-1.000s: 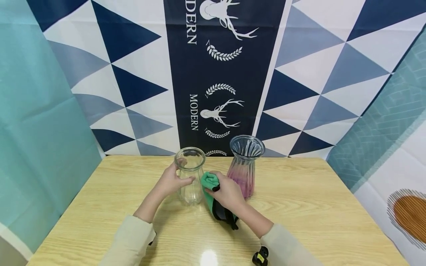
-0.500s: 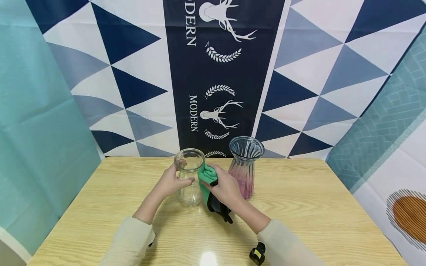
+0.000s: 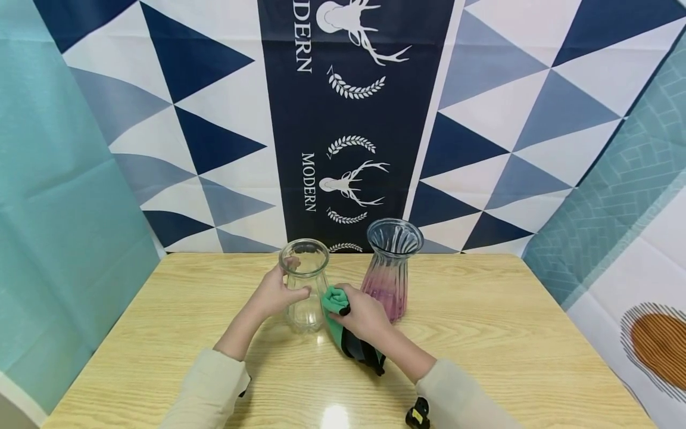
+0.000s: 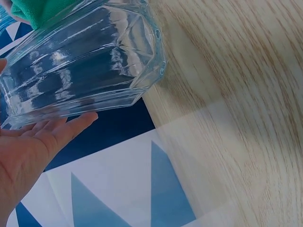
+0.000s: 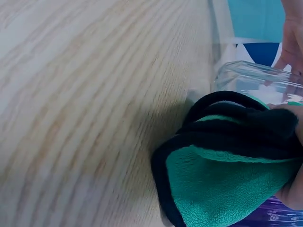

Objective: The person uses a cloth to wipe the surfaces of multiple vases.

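A clear ribbed glass vase is held upright near the back of the table; whether its base touches the wood is hard to tell. My left hand grips it from the left, thumb in front and fingers behind. In the left wrist view, part of that hand lies along the glass. My right hand holds a bunched green cloth with black edging against the vase's right side. One loose flap of the cloth hangs down in the right wrist view.
A second glass vase, blue at the flared rim and pink below, stands just right of and behind my right hand. The light wood table meets a patterned wall cloth at its back edge. A black device sits at the right cuff.
My right hand slid the cloth up the vase's side toward the rim, then back down to about where it was. The left hand and the clear vase have stayed in place.
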Demonstrator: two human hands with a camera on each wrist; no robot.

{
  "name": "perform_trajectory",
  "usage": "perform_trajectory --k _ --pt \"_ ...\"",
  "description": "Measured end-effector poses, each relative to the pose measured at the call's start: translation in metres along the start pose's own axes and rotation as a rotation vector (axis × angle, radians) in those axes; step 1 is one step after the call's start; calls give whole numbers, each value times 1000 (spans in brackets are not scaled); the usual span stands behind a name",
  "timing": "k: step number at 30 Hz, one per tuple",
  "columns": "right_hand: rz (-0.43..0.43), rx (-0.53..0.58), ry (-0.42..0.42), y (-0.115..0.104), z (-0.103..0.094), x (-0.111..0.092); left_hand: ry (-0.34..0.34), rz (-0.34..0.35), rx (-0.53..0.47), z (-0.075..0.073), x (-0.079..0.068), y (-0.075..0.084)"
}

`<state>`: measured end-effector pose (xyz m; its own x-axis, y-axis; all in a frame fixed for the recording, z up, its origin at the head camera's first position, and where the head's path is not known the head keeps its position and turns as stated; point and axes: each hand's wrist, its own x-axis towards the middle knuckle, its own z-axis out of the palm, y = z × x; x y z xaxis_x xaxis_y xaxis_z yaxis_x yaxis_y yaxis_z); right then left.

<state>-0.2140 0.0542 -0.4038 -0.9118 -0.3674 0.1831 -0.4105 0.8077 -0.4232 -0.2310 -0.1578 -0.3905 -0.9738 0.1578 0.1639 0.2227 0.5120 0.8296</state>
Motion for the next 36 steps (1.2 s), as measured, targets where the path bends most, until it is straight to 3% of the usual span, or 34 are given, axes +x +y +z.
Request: perform_trajectory --k 5,16,23,29,36 --pt "-28 -18 15 0 -5 1 -4 -8 9 0 0 1" --pt "-60 53 204 -6 -15 6 -12 -16 -17 0 1 -1" --pt "-87 84 274 -9 -16 8 -21 -12 -15 0 2 0" --pt "-88 78 262 -9 -14 9 -26 -12 -19 1 3 -1" --pt "-56 68 166 -4 -8 4 -28 -13 -22 0 2 0"
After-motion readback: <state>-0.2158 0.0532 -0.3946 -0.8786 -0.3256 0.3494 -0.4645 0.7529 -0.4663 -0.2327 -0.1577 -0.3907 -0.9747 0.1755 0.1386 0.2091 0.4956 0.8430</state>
